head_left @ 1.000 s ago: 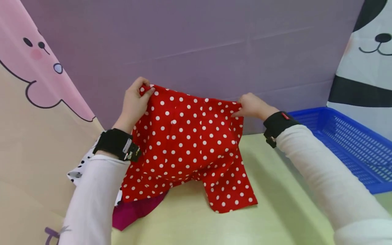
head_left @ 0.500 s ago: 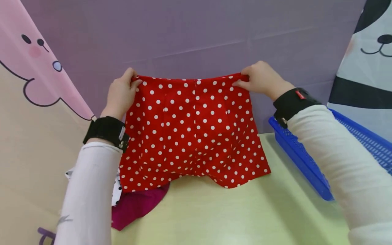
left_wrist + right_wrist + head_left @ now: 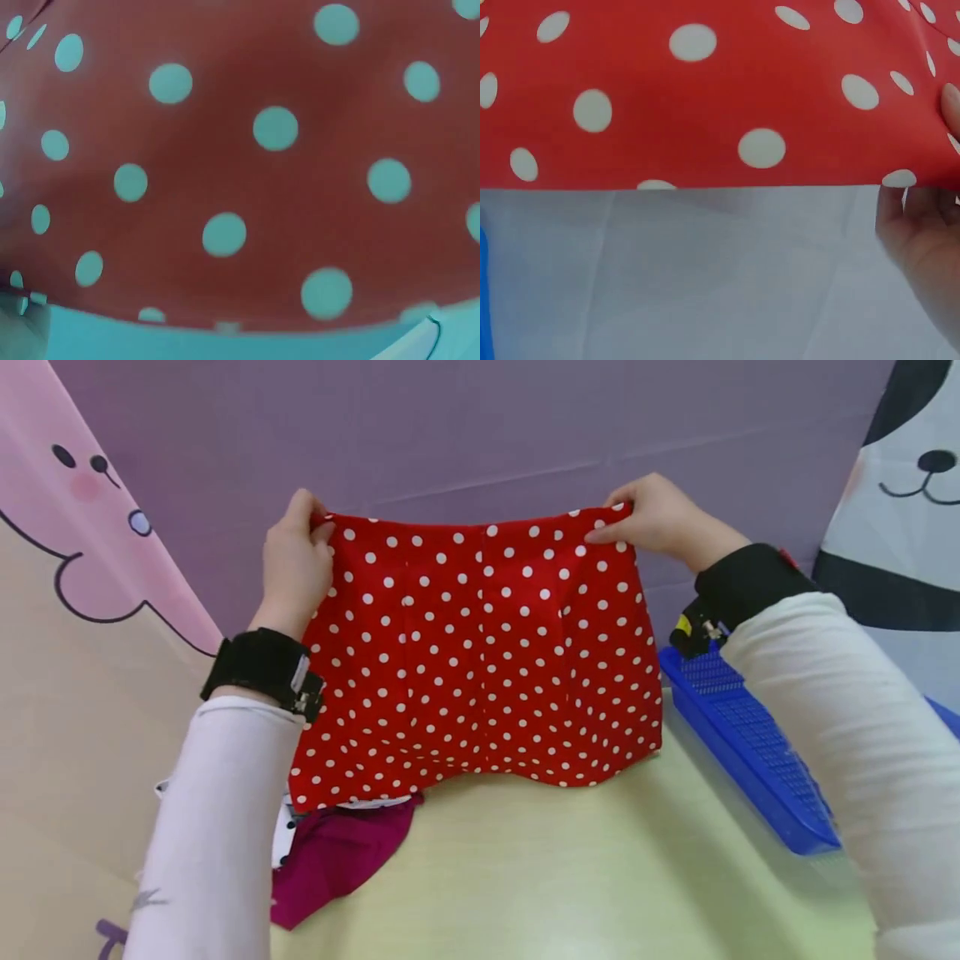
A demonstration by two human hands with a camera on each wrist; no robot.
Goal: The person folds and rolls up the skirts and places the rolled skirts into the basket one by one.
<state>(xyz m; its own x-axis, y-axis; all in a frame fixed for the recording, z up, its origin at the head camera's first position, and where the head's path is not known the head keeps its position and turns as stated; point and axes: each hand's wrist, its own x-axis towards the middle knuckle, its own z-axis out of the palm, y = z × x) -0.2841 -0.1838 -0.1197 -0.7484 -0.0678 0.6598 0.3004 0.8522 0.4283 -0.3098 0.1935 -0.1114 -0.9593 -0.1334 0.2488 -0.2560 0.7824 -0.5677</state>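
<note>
Red shorts (image 3: 480, 652) with white polka dots hang spread out in the head view, their waistband at the top and leg openings below. My left hand (image 3: 296, 560) pinches the left corner of the waistband, thumb on the near side. The opposite corner is pinched by my right hand (image 3: 660, 518), likewise with its thumb in front. Red dotted cloth (image 3: 225, 165) fills most of the left wrist view, close to the camera. Across the upper half of the right wrist view runs the same dotted cloth (image 3: 705, 90), with part of a hand at the right edge.
A magenta cloth (image 3: 345, 860) lies on the pale yellow-green table (image 3: 540, 877) at the left. Beside it shows white cloth (image 3: 283, 839) with black dots, partly hidden by the shorts and my sleeve. A blue mesh basket (image 3: 742, 760) stands at the right, partly behind my right arm. A purple-grey backdrop (image 3: 480, 435) closes the rear.
Both hands have risen and spread farther apart, the right one more. The shorts have gone from slanted and sagging to a fairly level, stretched waistband. My right sleeve now covers more of the basket.
</note>
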